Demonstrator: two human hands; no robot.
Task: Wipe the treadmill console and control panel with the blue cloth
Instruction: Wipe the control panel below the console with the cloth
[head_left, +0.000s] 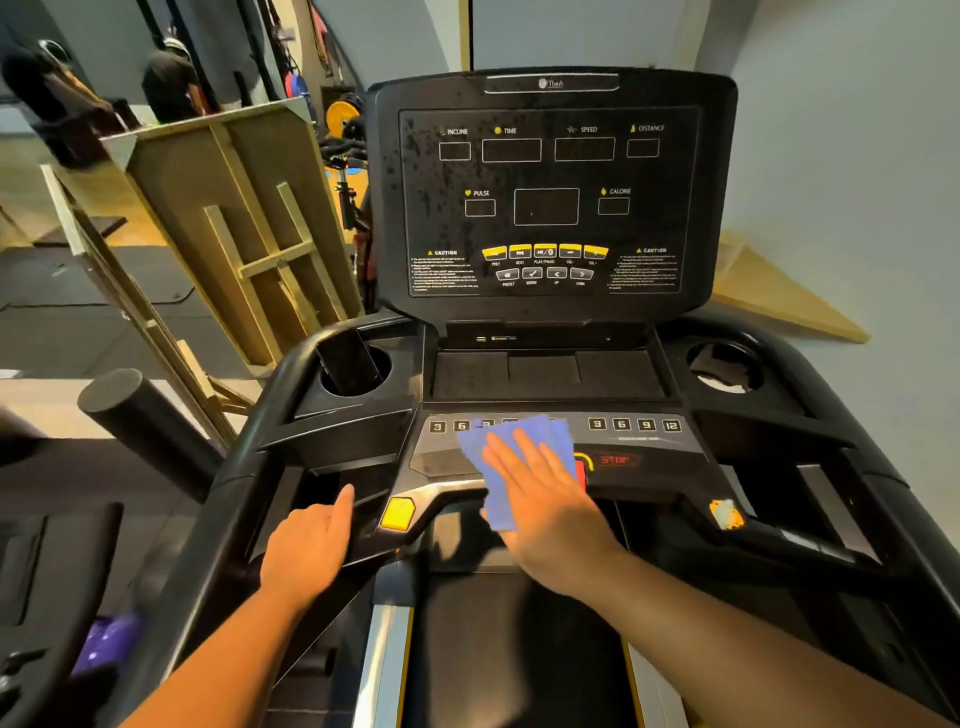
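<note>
The black treadmill console (550, 197) stands upright in front of me, its dark screen speckled with droplets. Below it lies the control panel (639, 441) with numbered keys and a red STOP button. My right hand (540, 488) lies flat with fingers spread on the blue cloth (498, 499), pressing it onto the middle of the control panel; the cloth hangs over the panel's front edge. My left hand (311, 545) rests on the left handrail (332, 519), thumb up, next to a yellow button (397, 513).
A dark phone (349, 366) stands in the left cup holder; the right cup holder (724, 364) holds something pale. Wooden frames (234, 228) lean at the left. A neighbouring machine's padded bar (140, 421) juts in at left. The belt (514, 649) runs below.
</note>
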